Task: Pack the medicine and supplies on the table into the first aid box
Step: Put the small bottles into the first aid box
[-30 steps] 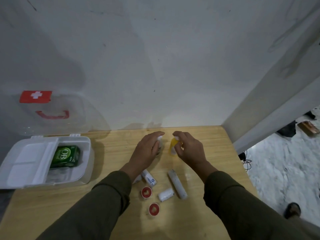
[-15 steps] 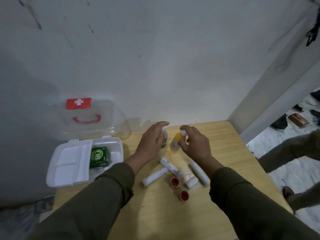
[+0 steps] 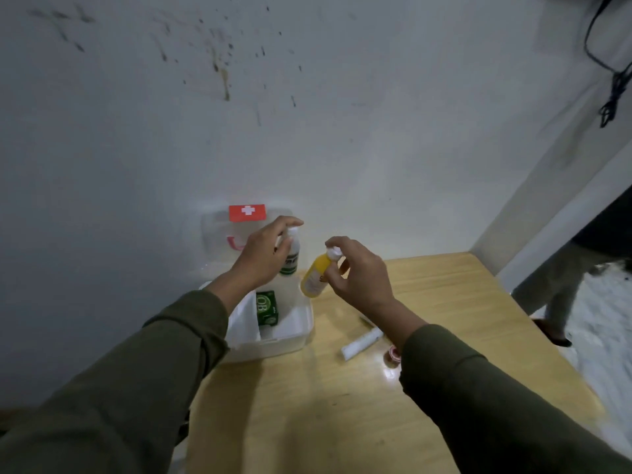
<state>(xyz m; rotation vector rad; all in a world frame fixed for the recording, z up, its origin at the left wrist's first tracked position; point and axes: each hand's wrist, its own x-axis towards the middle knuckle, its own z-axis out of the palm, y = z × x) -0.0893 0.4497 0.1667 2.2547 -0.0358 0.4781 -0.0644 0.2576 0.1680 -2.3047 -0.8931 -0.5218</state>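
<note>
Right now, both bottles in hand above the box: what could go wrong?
1. The right hand pinches the yellow bottle only near its white cap, and the bottle hangs tilted over the first aid box rim; a loose grip could drop it onto the table.
2. The left hand holds the white bottle close beside it, so they may knock together going in.
3. The green OB box already takes space inside, so upright bottles may not fit.

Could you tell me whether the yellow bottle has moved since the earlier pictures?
Yes. The right hand has lifted the yellow bottle off the table, leftward toward the first aid box.
</note>
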